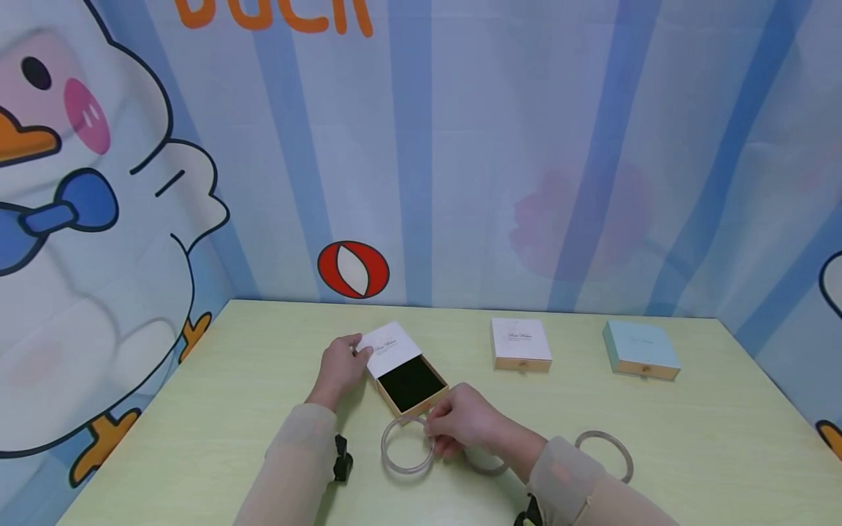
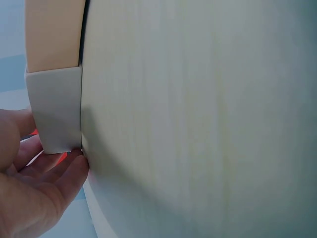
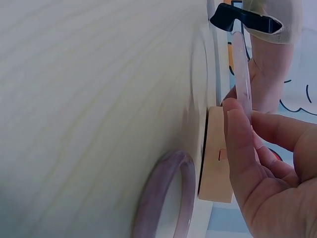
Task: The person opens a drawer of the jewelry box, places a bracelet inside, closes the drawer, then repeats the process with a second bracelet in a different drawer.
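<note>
My left hand (image 1: 339, 371) grips the back end of a white drawer-style gift box (image 1: 388, 349), thumb on one side and fingers on the other. In the left wrist view the box's white sleeve (image 2: 55, 109) sits between those fingers. Its tan drawer is pulled out towards me, baring a dark lining (image 1: 411, 383). In front of the drawer my right hand (image 1: 463, 420) pinches a pale translucent bangle (image 1: 387, 454) between thumb and fingers. The right wrist view shows that bangle (image 3: 241, 74) edge-on, raised off the table. A second bangle (image 3: 151, 208) lies on the table below the right hand.
Another bangle (image 1: 623, 451) lies right of the right forearm. Further back stand a closed white gift box (image 1: 520, 342) and a closed light blue one (image 1: 641, 347). A printed curtain (image 1: 460, 161) hangs behind the pale wood table (image 1: 276, 329).
</note>
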Available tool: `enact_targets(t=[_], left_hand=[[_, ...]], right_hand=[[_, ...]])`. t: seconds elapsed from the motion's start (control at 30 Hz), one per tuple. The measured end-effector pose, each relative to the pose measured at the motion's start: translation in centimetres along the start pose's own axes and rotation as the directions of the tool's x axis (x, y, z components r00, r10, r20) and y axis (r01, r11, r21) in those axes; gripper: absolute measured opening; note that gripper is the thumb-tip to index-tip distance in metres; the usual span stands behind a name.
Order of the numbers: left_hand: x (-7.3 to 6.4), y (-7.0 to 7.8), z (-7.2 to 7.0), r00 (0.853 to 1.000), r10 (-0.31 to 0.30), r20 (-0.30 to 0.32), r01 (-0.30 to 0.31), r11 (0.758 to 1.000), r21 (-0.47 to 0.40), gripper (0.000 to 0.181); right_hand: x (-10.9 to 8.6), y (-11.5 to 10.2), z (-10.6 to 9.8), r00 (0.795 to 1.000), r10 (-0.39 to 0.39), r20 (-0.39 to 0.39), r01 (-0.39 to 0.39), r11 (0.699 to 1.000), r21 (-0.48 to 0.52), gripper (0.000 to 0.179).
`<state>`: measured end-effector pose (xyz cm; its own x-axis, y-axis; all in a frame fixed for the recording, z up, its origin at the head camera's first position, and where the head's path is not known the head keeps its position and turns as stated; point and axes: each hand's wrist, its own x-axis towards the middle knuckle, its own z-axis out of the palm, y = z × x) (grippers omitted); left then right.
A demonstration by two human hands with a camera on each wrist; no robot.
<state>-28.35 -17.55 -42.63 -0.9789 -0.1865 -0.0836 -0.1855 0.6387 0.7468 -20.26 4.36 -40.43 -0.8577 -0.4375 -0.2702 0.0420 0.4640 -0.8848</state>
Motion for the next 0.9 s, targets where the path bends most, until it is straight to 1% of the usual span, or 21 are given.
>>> enact_targets(t=[0.23,0.4,0.6,0.9], left_hand=[[0.0,0.04,0.02,1.0,-0.007,0.008,0.007,1.0,0.002,0.05],[-0.06,0.12,-0.02,1.0,-0.01,0.011,0.01,1.0,0.002,0.05],[0.17,-0.11,0.11,1.0,-0.009,0.003,0.009,1.0,0.0,0.05],[0.13,-0.16,0.15,1.0,0.003,-0.011,-0.003,1.0,0.002,0.049]], right_hand=[[0.08,-0.01,-0.04,1.0,0.009,-0.009,-0.009,1.0,-0.019,0.012],[0.02,-0.05,-0.16,1.0,0.002,-0.016,-0.002,1.0,-0.015,0.011],[0.08,0.02,-0.38,1.0,-0.001,-0.023,0.001,1.0,-0.006,0.012],[0.17,0.19,-0.68,0.999,-0.024,-0.025,0.024,1.0,-0.001,0.013]])
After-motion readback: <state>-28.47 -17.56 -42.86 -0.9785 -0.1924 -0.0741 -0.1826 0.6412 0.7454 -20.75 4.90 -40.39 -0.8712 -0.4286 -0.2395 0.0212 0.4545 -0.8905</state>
